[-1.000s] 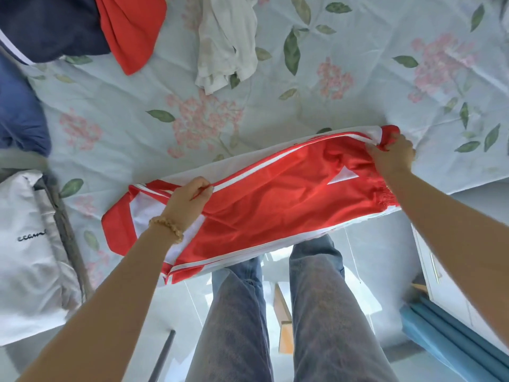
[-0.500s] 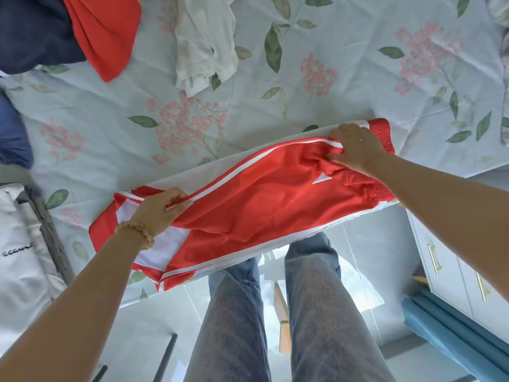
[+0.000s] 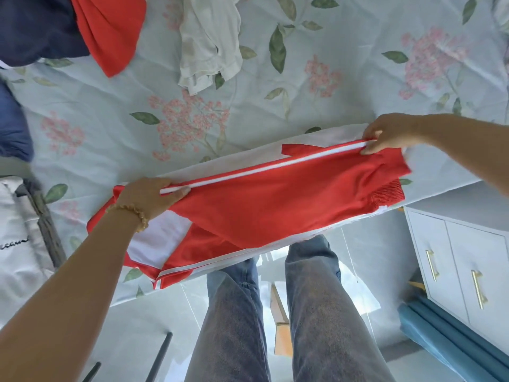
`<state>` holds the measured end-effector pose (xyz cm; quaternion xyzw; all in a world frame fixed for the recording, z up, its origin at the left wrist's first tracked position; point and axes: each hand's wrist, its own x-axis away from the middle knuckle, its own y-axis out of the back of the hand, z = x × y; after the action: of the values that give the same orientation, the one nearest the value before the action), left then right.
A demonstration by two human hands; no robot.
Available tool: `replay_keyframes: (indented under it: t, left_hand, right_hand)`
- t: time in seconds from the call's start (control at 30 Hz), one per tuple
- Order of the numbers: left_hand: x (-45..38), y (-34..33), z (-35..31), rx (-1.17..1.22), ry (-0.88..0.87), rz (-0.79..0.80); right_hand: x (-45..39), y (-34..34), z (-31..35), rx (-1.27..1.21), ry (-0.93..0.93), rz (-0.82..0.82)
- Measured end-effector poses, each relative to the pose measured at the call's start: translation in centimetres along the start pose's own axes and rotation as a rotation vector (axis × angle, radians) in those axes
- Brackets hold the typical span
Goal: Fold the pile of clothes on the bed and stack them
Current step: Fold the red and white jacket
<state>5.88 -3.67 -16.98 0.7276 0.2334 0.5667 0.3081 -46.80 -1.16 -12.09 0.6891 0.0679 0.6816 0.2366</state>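
Note:
Red trousers with white side stripes (image 3: 270,199) lie lengthwise along the near edge of the floral bed sheet (image 3: 316,111). My left hand (image 3: 150,198) pinches the white-striped upper edge near the leg end. My right hand (image 3: 387,133) pinches the same striped edge near the elastic waistband. The top red layer is lifted between my hands, with white fabric showing beneath it. Unfolded clothes lie at the far side of the bed: a dark navy garment (image 3: 35,26), a red garment (image 3: 110,28) and a crumpled white garment (image 3: 210,42).
A blue garment (image 3: 12,122) and a white jacket with small lettering (image 3: 19,232) lie at the left of the bed. My legs in jeans (image 3: 275,312) stand against the bed edge. A white cabinet with gold handles (image 3: 465,257) and blue rolls (image 3: 451,346) are at the right.
My right hand moved from pressing on the waistband area to pinching the striped edge. Both hands have raised the top red layer along the stripe, uncovering white fabric behind it.

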Motion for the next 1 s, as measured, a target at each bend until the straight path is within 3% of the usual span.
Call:
replay_keyframes:
  t: [0.13,0.2,0.27,0.33,0.43,0.53,0.63,0.7,0.77,0.87,0.93,1.0]
  left_hand:
    - [-1.2,0.6,1.0,-0.178,0.100,-0.239]
    - [-1.6,0.8,2.5,-0.155,0.158,-0.194]
    - [-1.9,0.6,4.1,-0.057,0.102,-0.101]
    - [-2.1,0.4,5.3,0.078,-0.004,-0.027]
    - [-2.0,1.0,6.6,0.125,-0.094,0.084]
    - [-2.2,2.2,7.5,-0.059,-0.091,0.165]
    - [-2.8,3.3,7.9,-0.416,0.013,0.184]
    - [-2.9,3.8,8.9,-0.523,0.090,0.219]
    - [-3.0,3.8,10.2,-0.387,0.185,0.222]
    - [-2.7,2.6,10.8,0.171,0.268,-0.032]
    - [-2.3,1.7,9.8,0.489,0.268,-0.100]
    - [-2.5,0.7,9.2,0.489,0.248,-0.068]
  right_hand:
    - [-1.8,-3.1,1.9,0.205,-0.109,-0.394]
    - [-2.0,-4.8,2.9,0.179,-0.055,-0.552]
    - [-1.7,-6.6,4.3,0.119,0.105,-0.675]
    - [-1.5,-8.5,5.8,0.143,0.247,-0.629]
    - [-2.2,-11.1,7.3,0.237,0.209,-0.409]
    - [-3.3,-12.5,7.3,0.206,0.167,-0.373]
    - [-3.8,-12.6,7.0,0.186,0.170,-0.375]
    - [-4.0,-12.5,7.0,0.180,0.175,-0.363]
    - [-4.0,-12.5,7.0,0.180,0.171,-0.362]
    - [-3.7,-12.7,7.5,0.182,0.143,-0.380]
    - [-3.5,-12.9,7.9,0.198,0.129,-0.407]
    - [-3.3,-13.0,8.1,0.180,0.132,-0.414]
